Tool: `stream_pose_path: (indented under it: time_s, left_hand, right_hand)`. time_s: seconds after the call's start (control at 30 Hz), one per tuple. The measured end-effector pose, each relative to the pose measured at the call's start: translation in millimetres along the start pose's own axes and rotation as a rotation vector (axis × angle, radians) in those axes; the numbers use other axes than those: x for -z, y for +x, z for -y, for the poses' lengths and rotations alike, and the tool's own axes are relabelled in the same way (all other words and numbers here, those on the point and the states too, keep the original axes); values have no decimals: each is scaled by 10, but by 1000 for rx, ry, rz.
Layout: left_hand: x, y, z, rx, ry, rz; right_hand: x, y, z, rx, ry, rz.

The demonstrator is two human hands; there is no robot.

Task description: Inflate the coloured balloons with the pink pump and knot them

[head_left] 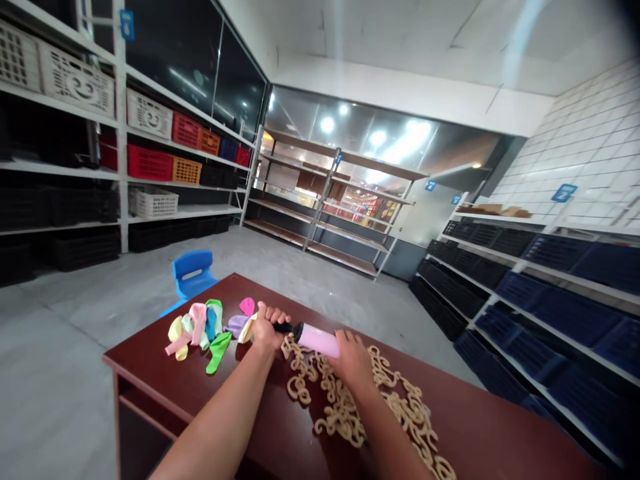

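Observation:
A balloon pump (317, 341) with a pink barrel and a black nozzle end lies level between my hands above the table. My left hand (271, 326) is closed around its black end, pinching a pale yellow balloon (247, 330) there that hangs limp. My right hand (353, 358) wraps the far end of the pink barrel. Left of my hands are several flat balloons: a purple one (237, 326), a bright pink one (247, 306), a green one (219, 352) and a pale pink one (198, 323). Curly tan pieces (345, 407) spread beneath and around my right arm.
The dark red table (165, 380) has its left edge near my left arm. A blue plastic chair (194, 273) stands behind it. Shelves with crates (150, 163) line the left wall, a metal rack (320, 200) the back, and shelves of dark bins (540, 300) the right.

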State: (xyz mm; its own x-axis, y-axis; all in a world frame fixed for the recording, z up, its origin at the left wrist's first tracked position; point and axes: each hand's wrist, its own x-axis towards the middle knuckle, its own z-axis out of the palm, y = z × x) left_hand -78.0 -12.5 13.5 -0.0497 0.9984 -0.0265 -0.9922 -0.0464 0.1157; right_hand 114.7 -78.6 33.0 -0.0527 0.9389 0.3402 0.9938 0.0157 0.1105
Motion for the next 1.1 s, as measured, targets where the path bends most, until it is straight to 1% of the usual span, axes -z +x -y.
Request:
stream_pose_path:
  time_s: [0.1,0.2,0.3,0.43,0.53,0.6,0.67,0.77,0.83,0.9,1.0,1.1]
  left_hand:
    - [24,-14,34,-19,22,-5]
    - [33,-42,122,33,66,58]
    - [-26,-93,221,31,101,94]
    - [-246,-134,325,-25,182,89]
    - [-470,-89,371,-54,276,38]
    - [-627,-13,371,-63,331,1]
    - [-782,95,335,-66,383,-24]
    - [-1009,288,213,-92,453,-44]
    - [-1150,398,111,-100,504,-61]
    - [-1269,455,34,-114,542,-52]
    - [-1370,419,46,-120,564,-7]
    - [-1354,302,235,-84,587,24]
  right_hand:
    - [-128,33,-137,30,84,22]
    - [-240,21,-305,90,141,-24]
    - [-269,-4,-422,101,161,-74]
    - [-224,-19,-463,67,195,-134]
    - [-203,-15,-474,-22,206,-113]
    - [-202,-18,-509,-90,215,-103]
    - [-207,-27,-568,-119,233,-124]
    - [-226,-37,-664,-132,251,-172]
    - [-255,-31,-702,-162,253,-173]
    - [-293,-20,-707,-190,263,-166]
    - [-348,-14,-658,-193,303,-171]
    - [-379,-26,-569,-149,357,-180]
